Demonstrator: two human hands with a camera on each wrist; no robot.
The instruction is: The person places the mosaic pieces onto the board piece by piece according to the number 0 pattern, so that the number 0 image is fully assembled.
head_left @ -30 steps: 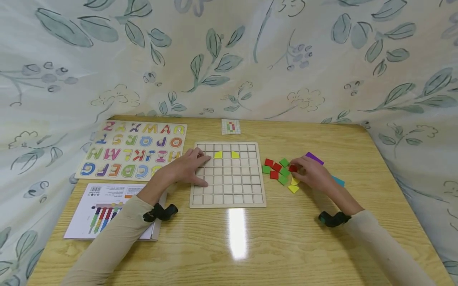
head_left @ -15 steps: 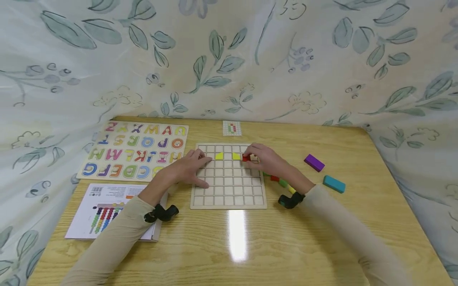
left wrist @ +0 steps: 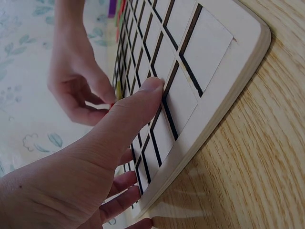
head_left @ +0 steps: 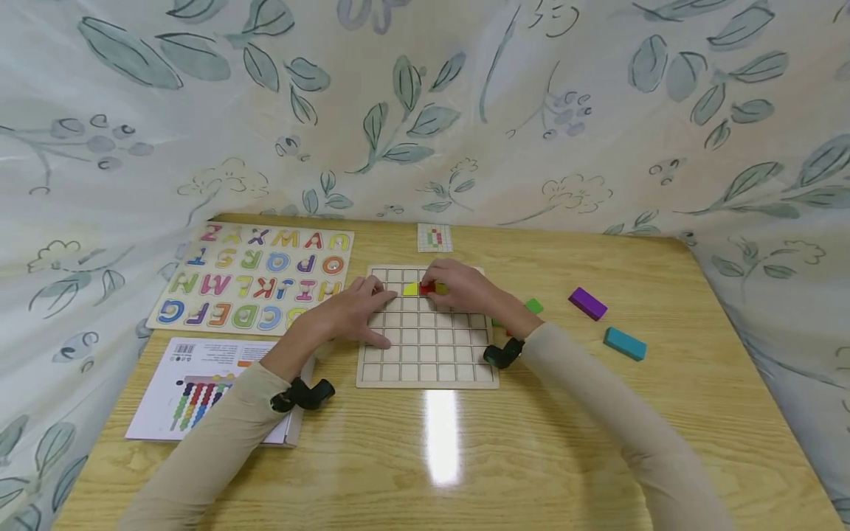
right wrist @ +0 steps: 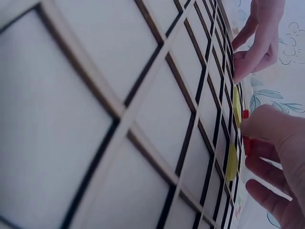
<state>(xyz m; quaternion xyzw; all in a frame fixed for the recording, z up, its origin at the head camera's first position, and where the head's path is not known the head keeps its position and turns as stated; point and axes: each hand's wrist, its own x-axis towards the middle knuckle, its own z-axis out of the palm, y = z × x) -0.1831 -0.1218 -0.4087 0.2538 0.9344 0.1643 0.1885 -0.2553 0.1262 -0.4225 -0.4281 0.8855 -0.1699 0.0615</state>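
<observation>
My right hand (head_left: 460, 286) pinches a red square tile (head_left: 426, 289) over the upper part of a wooden grid board (head_left: 425, 385). A yellow tile with a rounded corner (head_left: 410, 289) lies in a cell just left of the red one. Partly behind the right fingers is a second yellow tile (right wrist: 232, 163), clearer in the right wrist view. The right wrist view shows the red tile between thumb and fingers, close to the board. My left hand (head_left: 352, 308) rests on the board's left side, thumb and fingers spread, its thumb touching the grid in the left wrist view.
Green tiles (head_left: 533, 305) and others lie right of the board, mostly hidden by my right arm. Purple (head_left: 587, 303) and teal (head_left: 625, 344) blocks sit farther right. A small pattern card (head_left: 434, 237) lies behind the board. Leftward are an alphabet board (head_left: 249, 276) and a white box (head_left: 153, 413).
My right hand has picked a red tile from the loose pile and carried it left over the board, to between the two yellow tiles. The left hand has stayed in place.
</observation>
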